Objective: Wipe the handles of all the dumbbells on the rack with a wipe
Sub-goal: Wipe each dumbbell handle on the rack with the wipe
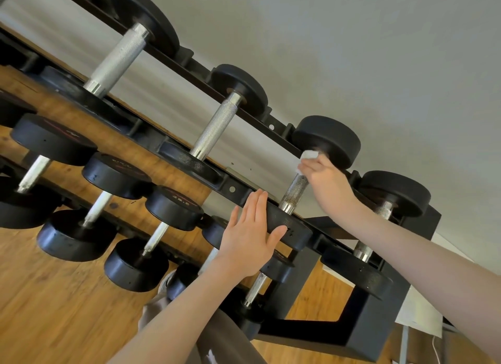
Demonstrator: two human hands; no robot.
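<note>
On the top tier of the black dumbbell rack [238, 190], the right hand [322, 174] curls its fingers [311, 165] round a white wipe [307, 157], pressing it on the far end of a dumbbell's knurled steel handle [294, 191], close under the rear black head [329, 140]. The left hand [250, 236] lies open, fingers straight, flat against that same dumbbell's front head [295, 228] at the rack's front rail. More dumbbells sit on the lower tier [113, 174] above the wooden floor [54, 309].

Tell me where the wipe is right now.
In the head view, the wipe is pinched in the right hand at the far end of a top-row dumbbell handle, against its rear weight head.
</note>
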